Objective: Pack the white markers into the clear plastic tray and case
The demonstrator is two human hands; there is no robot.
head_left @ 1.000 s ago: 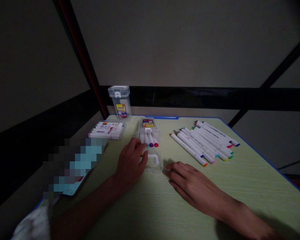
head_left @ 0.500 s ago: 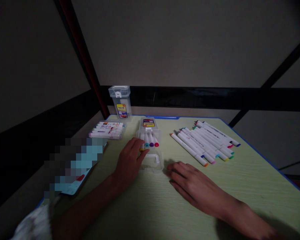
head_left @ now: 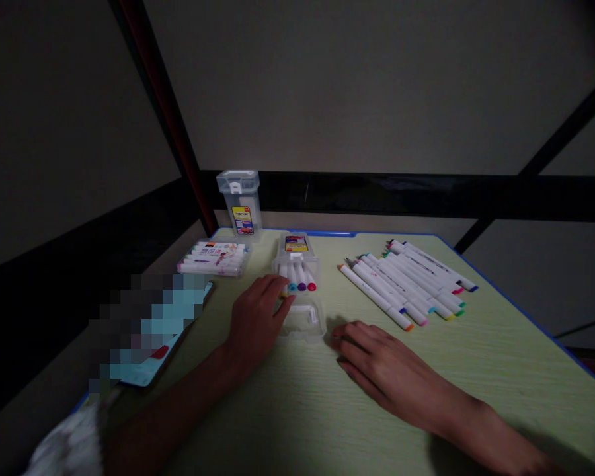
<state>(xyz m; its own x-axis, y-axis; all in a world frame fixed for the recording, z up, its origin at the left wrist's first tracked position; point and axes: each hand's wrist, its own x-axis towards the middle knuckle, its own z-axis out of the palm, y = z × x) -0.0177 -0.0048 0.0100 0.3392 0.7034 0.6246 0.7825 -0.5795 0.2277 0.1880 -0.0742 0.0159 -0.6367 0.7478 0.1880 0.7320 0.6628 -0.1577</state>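
My left hand [head_left: 255,318] is curled at the open end of a clear marker case [head_left: 297,252] lying on the green table [head_left: 480,377]. Its fingertips pinch a marker with a yellowish end [head_left: 283,293], beside blue, purple and red marker ends sticking out of the case. The case's open lid [head_left: 307,320] lies flat just right of this hand. My right hand [head_left: 377,363] rests flat on the table with the fingers stretched out, its fingertips close to the lid, and it holds nothing.
Several white markers with coloured ends [head_left: 406,284] lie in a row at the right. A flat clear pack of markers [head_left: 213,258] lies at the left, with an upright clear case [head_left: 240,201] behind it. A blurred object [head_left: 149,324] lies at the table's left edge.
My left hand has moved the yellowish-ended marker a little forward, toward the case's opening. The right hand has stayed put.
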